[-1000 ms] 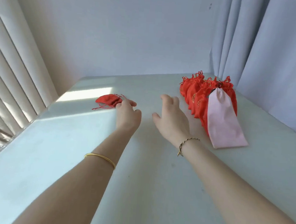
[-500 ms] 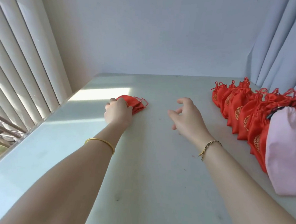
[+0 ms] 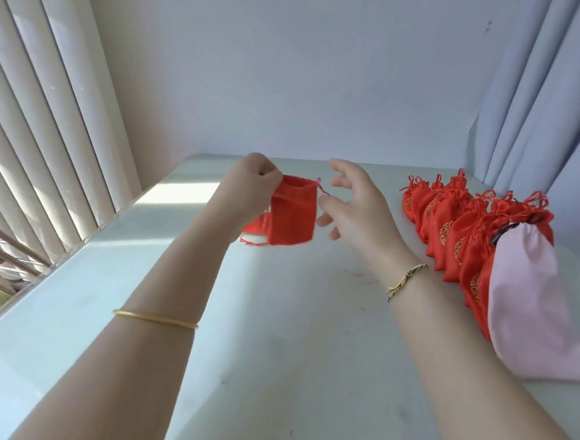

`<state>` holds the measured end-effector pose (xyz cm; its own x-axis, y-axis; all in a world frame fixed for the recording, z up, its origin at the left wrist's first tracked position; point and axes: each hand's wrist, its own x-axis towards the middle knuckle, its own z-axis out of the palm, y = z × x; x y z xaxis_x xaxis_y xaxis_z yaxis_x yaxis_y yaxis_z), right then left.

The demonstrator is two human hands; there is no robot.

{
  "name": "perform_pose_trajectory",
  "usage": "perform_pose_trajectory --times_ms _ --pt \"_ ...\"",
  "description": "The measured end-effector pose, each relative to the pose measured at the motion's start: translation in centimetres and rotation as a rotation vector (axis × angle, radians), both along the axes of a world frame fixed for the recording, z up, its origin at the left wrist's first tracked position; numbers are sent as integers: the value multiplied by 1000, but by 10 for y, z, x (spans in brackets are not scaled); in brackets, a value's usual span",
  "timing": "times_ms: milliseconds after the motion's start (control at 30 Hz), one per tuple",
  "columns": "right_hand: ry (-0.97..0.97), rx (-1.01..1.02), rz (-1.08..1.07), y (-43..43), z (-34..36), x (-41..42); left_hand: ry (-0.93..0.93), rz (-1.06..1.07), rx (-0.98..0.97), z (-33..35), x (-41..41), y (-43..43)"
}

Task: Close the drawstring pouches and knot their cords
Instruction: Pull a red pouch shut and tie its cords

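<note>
left hand (image 3: 249,186) pinches the red drawstring pouch (image 3: 292,216) at its 9 o'clock corner, likely so the right hand (image 3: 355,203), fingers spread, can catch the 3 o'clock cord (image 3: 322,190).

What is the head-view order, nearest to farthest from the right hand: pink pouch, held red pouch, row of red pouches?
1. Held red pouch, just left of the right hand.
2. Row of red pouches, to its right.
3. Pink pouch, far right.
</note>
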<state>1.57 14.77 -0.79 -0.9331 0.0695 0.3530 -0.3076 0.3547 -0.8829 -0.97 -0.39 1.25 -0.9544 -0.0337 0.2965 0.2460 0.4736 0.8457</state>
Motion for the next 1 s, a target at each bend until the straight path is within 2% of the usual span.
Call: perform_pose_trajectory --times_ms 67,167,367,500,733,1000 --pt "-67 -19 75 6 8 4 -80 -119 111 -1 14 4" --pt "-120 88 108 14 7 5 -178 -186 199 -14 23 7" --pt "-234 146 31 25 -11 -5 -387 -274 82 -29 21 -1" --pt "-229 123 12 29 -17 -9 -319 -250 -36 -31 18 -2" --pt "-220 223 -70 43 -23 -14 -257 -118 -27 -27 17 0" --pt "-118 330 -56 50 -18 -9 -205 -102 -34 -32 15 -8"
